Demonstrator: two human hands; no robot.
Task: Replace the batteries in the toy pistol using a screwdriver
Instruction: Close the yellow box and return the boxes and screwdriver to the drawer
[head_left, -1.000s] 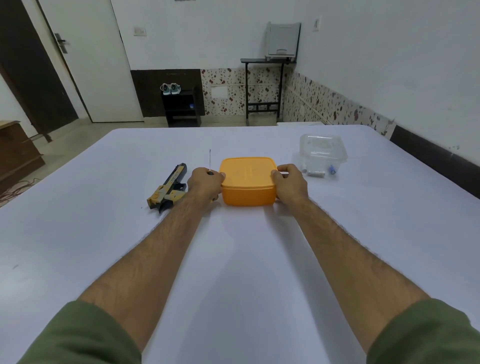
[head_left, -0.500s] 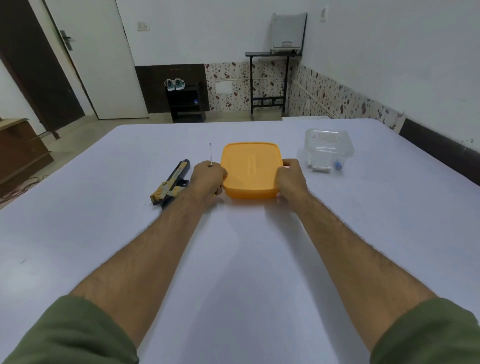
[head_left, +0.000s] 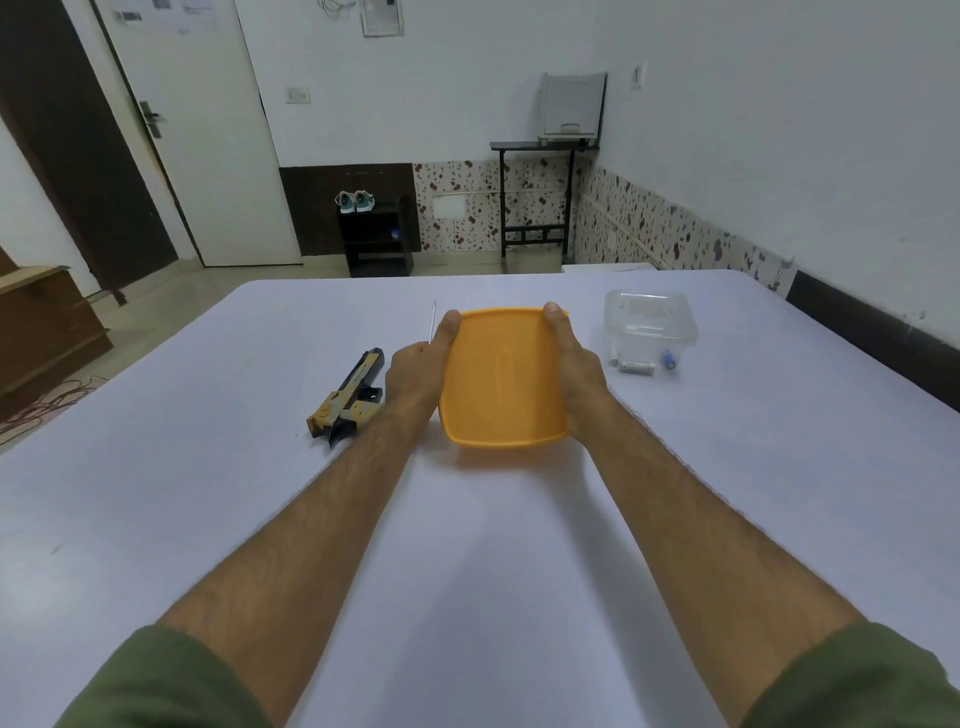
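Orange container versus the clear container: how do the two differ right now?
The orange container is opaque, the clear container see-through. The orange one is gripped at both sides by the left hand and right hand and tilted toward the camera; the clear one rests untouched on the table. The orange one looks larger. Both are squarish plastic boxes with rounded corners.

Pistol (head_left: 347, 399), yellow and black, is laid flat on the table, barrel pointing away. Screwdriver (head_left: 431, 321): only a thin metal shaft is seen, upright. Batteries (head_left: 638, 367), white, are laid beside a clear box.
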